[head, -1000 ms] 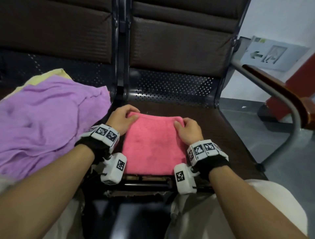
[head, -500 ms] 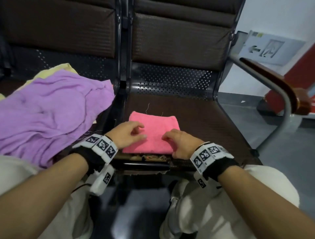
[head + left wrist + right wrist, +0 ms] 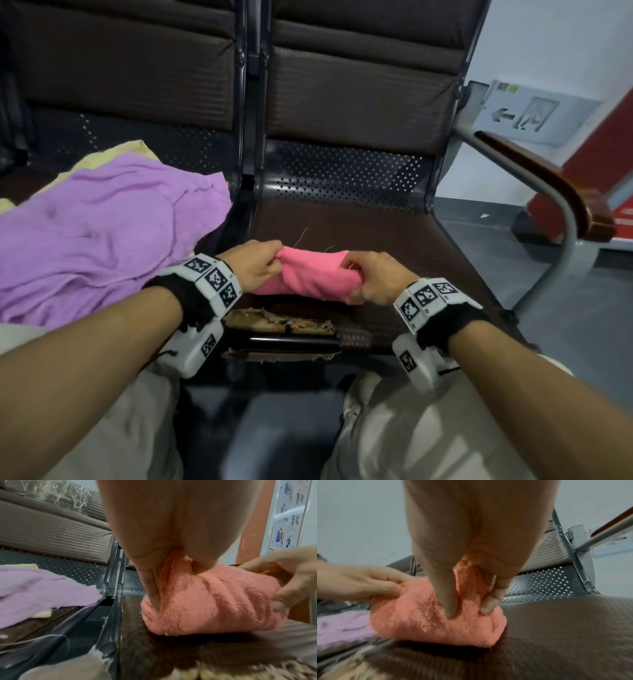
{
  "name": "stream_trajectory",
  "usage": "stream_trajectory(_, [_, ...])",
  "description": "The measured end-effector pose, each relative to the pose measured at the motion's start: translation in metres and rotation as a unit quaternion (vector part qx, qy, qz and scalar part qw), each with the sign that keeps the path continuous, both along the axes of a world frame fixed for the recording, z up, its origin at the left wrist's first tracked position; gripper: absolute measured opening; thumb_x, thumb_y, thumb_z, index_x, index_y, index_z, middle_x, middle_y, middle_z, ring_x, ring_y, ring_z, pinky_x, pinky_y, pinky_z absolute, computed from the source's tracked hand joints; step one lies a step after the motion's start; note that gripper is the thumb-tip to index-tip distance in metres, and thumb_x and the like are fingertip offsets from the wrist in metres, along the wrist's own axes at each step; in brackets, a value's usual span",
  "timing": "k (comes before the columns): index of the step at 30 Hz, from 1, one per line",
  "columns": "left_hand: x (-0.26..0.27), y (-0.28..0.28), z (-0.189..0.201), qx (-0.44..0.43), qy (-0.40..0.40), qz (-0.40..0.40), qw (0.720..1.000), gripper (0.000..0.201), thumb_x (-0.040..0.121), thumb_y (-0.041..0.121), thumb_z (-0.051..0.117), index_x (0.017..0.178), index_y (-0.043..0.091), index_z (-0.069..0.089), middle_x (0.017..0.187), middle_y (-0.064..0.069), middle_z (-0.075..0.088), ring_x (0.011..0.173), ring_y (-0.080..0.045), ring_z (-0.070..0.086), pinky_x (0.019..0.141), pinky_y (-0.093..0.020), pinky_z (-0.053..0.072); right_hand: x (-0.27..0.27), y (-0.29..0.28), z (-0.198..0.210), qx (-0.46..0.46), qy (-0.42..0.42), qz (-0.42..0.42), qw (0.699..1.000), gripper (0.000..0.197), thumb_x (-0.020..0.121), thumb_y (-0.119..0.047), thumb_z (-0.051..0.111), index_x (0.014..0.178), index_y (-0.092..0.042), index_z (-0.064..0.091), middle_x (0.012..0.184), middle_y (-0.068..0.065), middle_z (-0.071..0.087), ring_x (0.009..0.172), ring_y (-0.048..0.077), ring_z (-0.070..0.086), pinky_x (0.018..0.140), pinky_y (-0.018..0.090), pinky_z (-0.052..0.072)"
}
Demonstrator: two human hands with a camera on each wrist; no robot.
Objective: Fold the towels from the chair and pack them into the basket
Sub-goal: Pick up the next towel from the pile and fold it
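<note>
A folded pink towel (image 3: 310, 277) hangs just above the front of the brown chair seat (image 3: 394, 240), bunched at both ends. My left hand (image 3: 255, 265) grips its left end, thumb and fingers curled into the cloth (image 3: 202, 601). At the right end my right hand (image 3: 370, 279) holds the towel (image 3: 436, 622) the same way. A crumpled purple towel (image 3: 102, 226) lies on the neighbouring seat to the left, with a yellow towel (image 3: 113, 154) under it. No basket is in view.
The chair's backrest (image 3: 359, 85) rises behind the seat. A metal armrest with a wooden top (image 3: 534, 174) stands at the right. The seat's front edge (image 3: 284, 322) is torn, with padding showing. My knees in light trousers (image 3: 411, 428) sit below.
The pink towel lay flat on the seat under my hands. Both hands have now gripped its ends and raised it off the seat, toward me.
</note>
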State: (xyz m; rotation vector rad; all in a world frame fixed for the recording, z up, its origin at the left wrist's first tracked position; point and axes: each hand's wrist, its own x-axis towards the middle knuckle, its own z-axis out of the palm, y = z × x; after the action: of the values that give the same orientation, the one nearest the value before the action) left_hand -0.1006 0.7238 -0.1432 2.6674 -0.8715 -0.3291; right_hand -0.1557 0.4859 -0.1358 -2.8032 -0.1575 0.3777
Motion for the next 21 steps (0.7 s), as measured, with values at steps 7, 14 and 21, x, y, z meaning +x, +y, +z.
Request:
stream_trajectory(7, [0.053, -0.006, 0.001, 0.01, 0.036, -0.017, 0.999, 0.013, 0.099, 0.021, 0.04, 0.103, 0.01, 0.047, 0.089, -0.004, 0.054, 0.08, -0.018, 0.051, 0.071, -0.027, 0.037, 0.055, -0.017, -0.011, 0.193, 0.035, -0.135, 0.971, 0.027, 0.077, -0.017, 0.076, 0.093, -0.021, 0.056, 0.09, 0.003, 0.063, 0.066, 0.015, 0.066, 0.049, 0.024, 0.053])
stream_trajectory(14, [0.09, -0.01, -0.029, 0.081, 0.025, -0.02, 0.996, 0.027, 0.096, 0.032, 0.046, 0.11, 0.013, 0.058, 0.1, -0.001, 0.045, 0.096, -0.019, 0.054, 0.09, -0.029, 0.041, 0.087, -0.023, -0.036, 0.09, 0.077, -0.206, 0.971, 0.03, 0.078, -0.039, 0.072, 0.096, -0.024, 0.054, 0.096, -0.001, 0.061, 0.084, 0.017, 0.062, 0.07, 0.029, 0.051])
stream_trajectory(21, [0.093, -0.006, -0.033, 0.086, 0.066, -0.016, 0.994, 0.034, 0.096, 0.034, 0.046, 0.122, 0.014, 0.054, 0.113, -0.006, 0.053, 0.105, -0.019, 0.054, 0.09, -0.027, 0.039, 0.097, -0.021, -0.045, 0.074, 0.205, -0.252, 0.943, 0.05, 0.083, -0.06, 0.058, 0.096, -0.012, 0.06, 0.08, 0.003, 0.058, 0.07, 0.017, 0.055, 0.058, 0.026, 0.042])
